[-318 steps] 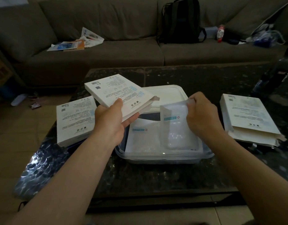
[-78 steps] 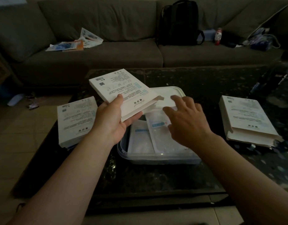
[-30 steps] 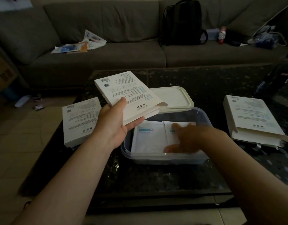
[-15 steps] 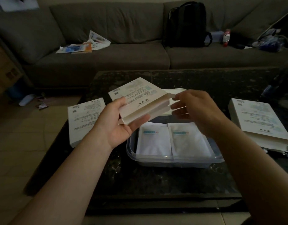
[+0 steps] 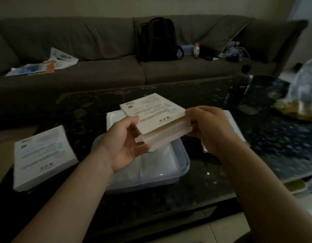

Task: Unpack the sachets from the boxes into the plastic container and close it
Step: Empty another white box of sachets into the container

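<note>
Sachets (image 5: 157, 163), perhaps two, in plastic container (image 5: 185, 165) below box (image 5: 155, 111)

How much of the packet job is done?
About midway, probably. Sachets lie in the plastic container. The left hand and right hand hold an opened box above it. Another box lies on the table, and the lid is still off.

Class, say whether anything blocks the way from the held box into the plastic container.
Nothing visible does. The box, gripped by left hand and right hand, hangs over the open container; its lid lies behind, and only sachets lie inside.
</note>
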A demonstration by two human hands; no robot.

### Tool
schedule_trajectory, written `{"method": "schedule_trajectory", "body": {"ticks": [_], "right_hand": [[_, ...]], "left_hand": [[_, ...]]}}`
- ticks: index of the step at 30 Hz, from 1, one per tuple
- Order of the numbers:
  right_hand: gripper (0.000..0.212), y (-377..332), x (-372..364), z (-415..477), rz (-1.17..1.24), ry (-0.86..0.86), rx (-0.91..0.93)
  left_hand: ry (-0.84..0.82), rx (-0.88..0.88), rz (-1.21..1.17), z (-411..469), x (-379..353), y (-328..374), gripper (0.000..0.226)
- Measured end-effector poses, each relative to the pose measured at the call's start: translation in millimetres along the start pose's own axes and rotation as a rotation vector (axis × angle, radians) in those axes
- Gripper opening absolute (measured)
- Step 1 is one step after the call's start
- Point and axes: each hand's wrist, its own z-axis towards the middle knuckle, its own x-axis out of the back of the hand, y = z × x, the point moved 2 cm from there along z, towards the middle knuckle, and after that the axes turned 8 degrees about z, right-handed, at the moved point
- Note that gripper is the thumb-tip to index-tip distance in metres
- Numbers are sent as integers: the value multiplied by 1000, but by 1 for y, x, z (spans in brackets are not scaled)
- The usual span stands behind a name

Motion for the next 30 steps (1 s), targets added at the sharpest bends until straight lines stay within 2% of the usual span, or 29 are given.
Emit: {"method": "schedule_trajectory", "body": {"ticks": [7, 9, 13, 19, 30], "right_hand": [[10, -5, 91, 5, 38, 302, 57], [13, 0, 110, 10, -44, 360, 65], [18, 11, 142, 21, -356, 477, 75], [18, 28, 161, 46, -534, 498, 29], [10, 41, 162, 67, -579, 444, -61]], "left_hand": [[21, -192, 460, 35, -87, -12, 16], [19, -197, 539, 49, -113, -18, 15], [30, -210, 712, 80, -149, -37, 9], [72, -255, 881, 105, -168, -57, 27], [116, -214, 1011, 119, -164, -72, 25]]}}
